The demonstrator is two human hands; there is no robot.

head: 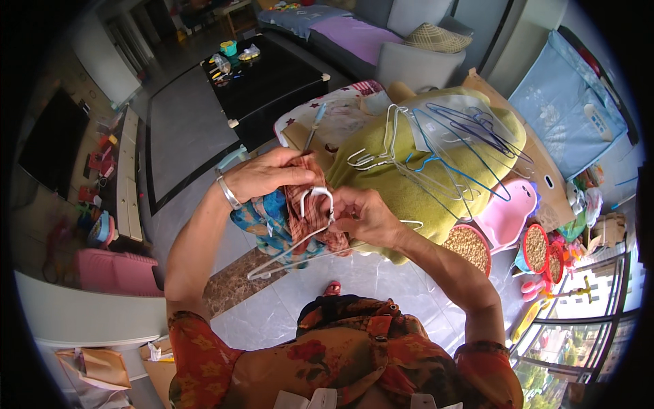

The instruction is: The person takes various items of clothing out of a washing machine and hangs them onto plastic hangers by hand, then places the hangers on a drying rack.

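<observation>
My left hand (268, 176) pinches the top of a reddish checked cloth garment (296, 204). In my right hand (368, 214) is a white clothes hanger (319, 190), gripped near the base of its hook. The hook lies in front of the checked cloth, and the hanger's arms slant down to the left. A blue floral cloth (263, 214) hangs below and beside my left hand; what supports it is hidden. Just beyond my right hand, a yellow-green towel-like cover (373, 174) bears several loose hangers (431, 158), white, blue and dark.
A pole with a light blue end (320, 113) rises behind the garment. Farther off stands a black low table (271, 76). To the right are a pink plastic tub (506, 212), a red-rimmed basin of peanut-like pieces (467, 248) and a cardboard sheet (549, 204). Grey floor tiles (255, 327) lie below.
</observation>
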